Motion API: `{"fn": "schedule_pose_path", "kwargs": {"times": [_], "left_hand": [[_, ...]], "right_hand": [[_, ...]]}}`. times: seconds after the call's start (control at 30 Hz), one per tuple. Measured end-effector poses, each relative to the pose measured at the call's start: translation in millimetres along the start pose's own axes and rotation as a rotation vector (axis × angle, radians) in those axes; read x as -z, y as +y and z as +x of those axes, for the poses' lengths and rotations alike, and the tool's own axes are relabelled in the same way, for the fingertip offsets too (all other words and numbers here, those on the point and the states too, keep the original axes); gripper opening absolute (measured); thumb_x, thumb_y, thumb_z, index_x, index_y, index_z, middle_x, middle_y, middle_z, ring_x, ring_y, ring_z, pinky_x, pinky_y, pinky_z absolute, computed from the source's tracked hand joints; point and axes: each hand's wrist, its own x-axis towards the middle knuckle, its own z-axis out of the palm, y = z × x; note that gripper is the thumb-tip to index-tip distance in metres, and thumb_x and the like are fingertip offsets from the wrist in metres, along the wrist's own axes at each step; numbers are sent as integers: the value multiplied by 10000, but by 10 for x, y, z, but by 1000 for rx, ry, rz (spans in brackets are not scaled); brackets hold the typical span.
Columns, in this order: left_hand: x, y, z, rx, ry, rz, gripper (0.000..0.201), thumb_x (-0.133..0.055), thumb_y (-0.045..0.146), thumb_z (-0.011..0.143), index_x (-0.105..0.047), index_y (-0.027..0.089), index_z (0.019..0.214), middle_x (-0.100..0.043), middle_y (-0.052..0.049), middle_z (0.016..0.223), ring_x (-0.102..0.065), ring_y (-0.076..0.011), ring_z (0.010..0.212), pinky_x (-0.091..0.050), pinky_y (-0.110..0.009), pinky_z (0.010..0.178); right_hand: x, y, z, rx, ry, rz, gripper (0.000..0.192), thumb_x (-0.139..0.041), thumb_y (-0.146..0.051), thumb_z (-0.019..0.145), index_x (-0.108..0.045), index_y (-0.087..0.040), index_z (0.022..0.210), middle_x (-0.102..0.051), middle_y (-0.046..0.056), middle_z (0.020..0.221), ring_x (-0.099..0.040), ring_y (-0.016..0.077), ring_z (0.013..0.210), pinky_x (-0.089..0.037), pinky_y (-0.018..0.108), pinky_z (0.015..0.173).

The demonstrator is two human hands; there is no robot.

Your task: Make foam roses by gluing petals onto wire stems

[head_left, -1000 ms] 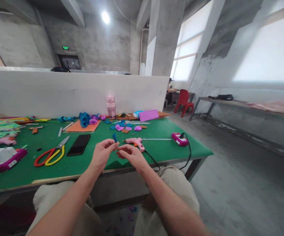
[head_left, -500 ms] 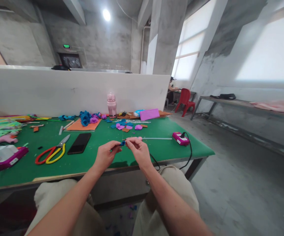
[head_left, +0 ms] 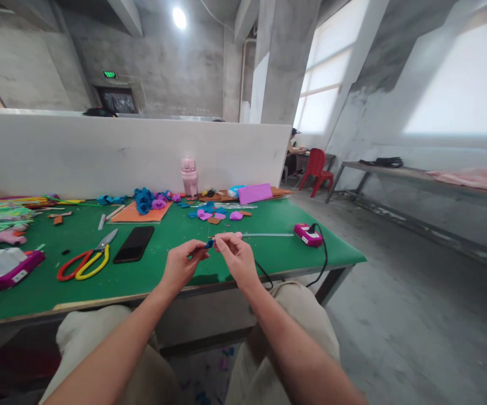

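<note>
- Blue scrap [head_left: 210,244], small, is pinched between the fingertips of the left hand [head_left: 182,265] and right hand [head_left: 237,257], above the near edge of the green table [head_left: 150,270].
- Just behind lie a black phone [head_left: 134,244] and red-and-yellow scissors [head_left: 83,262].
- Farther back: a pink plug box [head_left: 308,234], purple and blue cut pieces [head_left: 213,214], a pink bottle [head_left: 189,176].

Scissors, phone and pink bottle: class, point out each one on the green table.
Scissors [head_left: 83,263], head view, on the red and yellow handles.
Phone [head_left: 134,244], head view, on the middle of its black screen.
Pink bottle [head_left: 190,180], head view, on its body below the cap.
</note>
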Motion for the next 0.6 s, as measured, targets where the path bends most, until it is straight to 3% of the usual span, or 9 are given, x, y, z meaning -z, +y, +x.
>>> {"fn": "schedule_pose_path", "kwargs": {"times": [0.2,0.37,0.6], "left_hand": [[3,-1,6,17,14,35,117,-541,258,773,-630,182,769,-672,-12,694,-625,-127,601,-464,-200,575],[3,23,7,112,11,-35,128,-563,293,740,-637,189,749,-664,-13,667,-614,-139,577,-471,-216,560],[-31,16,-8,218,-39,-237,141,-575,301,733,-630,173,757,-643,-5,605,-612,-140,554,-485,-231,554]], "right_hand": [[-16,-66,-19,66,-91,-105,208,-586,-324,763,-637,-201,923,-644,42,897,-600,148,753,-490,272,713],[-14,-46,-17,94,-75,-223,284,-655,-305,702,-622,-208,966,-638,49,935,-586,153,736,-475,314,765],[-20,-33,9,182,-13,-337,119,-641,-245,712,-657,-206,823,-659,34,812,-589,177,796,-433,329,815]]}}
